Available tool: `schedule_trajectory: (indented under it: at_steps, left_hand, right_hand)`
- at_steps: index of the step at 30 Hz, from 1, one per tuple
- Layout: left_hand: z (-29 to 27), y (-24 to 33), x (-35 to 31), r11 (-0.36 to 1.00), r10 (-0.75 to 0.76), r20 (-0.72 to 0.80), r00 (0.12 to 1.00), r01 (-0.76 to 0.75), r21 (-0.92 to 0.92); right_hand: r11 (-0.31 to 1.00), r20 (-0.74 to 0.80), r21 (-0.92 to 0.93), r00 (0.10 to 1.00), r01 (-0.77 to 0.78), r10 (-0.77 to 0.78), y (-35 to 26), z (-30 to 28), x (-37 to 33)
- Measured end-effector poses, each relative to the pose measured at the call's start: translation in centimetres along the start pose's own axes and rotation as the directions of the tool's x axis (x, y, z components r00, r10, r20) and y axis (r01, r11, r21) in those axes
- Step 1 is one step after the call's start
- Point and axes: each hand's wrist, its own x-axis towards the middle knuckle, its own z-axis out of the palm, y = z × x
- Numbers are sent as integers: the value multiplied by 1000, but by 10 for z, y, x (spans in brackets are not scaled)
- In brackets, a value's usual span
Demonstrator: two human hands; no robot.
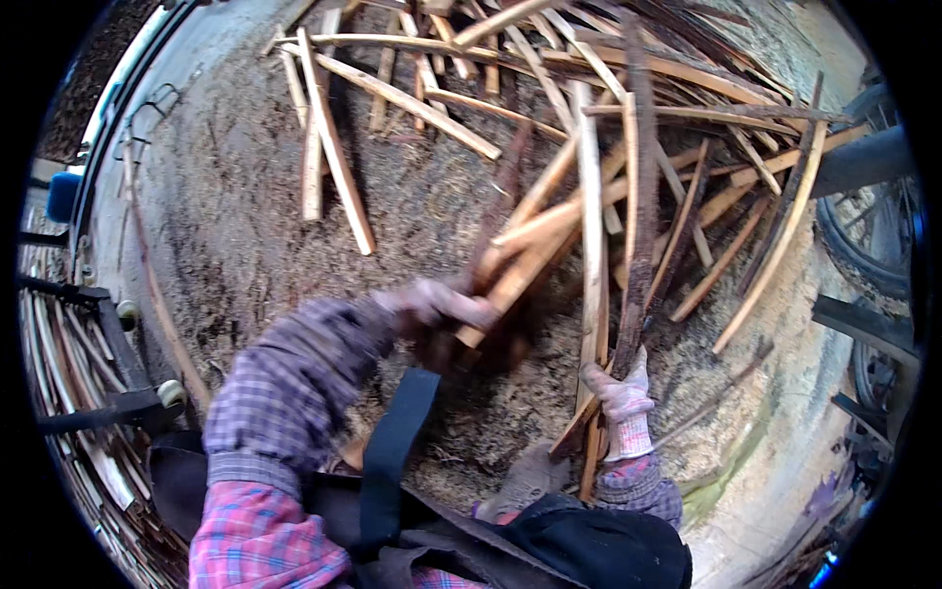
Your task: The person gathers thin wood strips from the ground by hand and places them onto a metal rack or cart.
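Grey-purple checked oversleeves, pink plaid shirt, wide black strap; the right hand wears a pale, grubby glove.

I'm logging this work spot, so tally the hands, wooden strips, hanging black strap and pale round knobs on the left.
Hands, left hand and right hand: 2
Wooden strips: 20+, too overlapped for an exact count
Hanging black strap: 1
Pale round knobs: 2
Total: at least 25

Right hand: gloved, fingers curled into a grip, wrist just behind it. Left hand (also gloved; blurred, finger closure unreadable): forward and left of the right grip, forearm slanting back and outward to the left.
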Motion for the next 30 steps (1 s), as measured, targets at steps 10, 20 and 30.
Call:
schedule_trajectory:
  at_steps: [10, 20, 30]
  left_hand:
    - [25, -35, 28, 978, 205, -113, 972, -208, -13]
    - [20, -41, 46, 909, 268, -105, 958, -288, -303]
    - [61, -40, 78, 930, 272, -42, 961, -274, -245]
  right_hand:
    - [919, 238, 390, 971, -61, -36, 24, -6, 21]
    - [890, 260, 453, 962, -42, -87, 3, 5, 13]
    - [532, 548, 734, 831, -422, -97, 1, -17, 5]
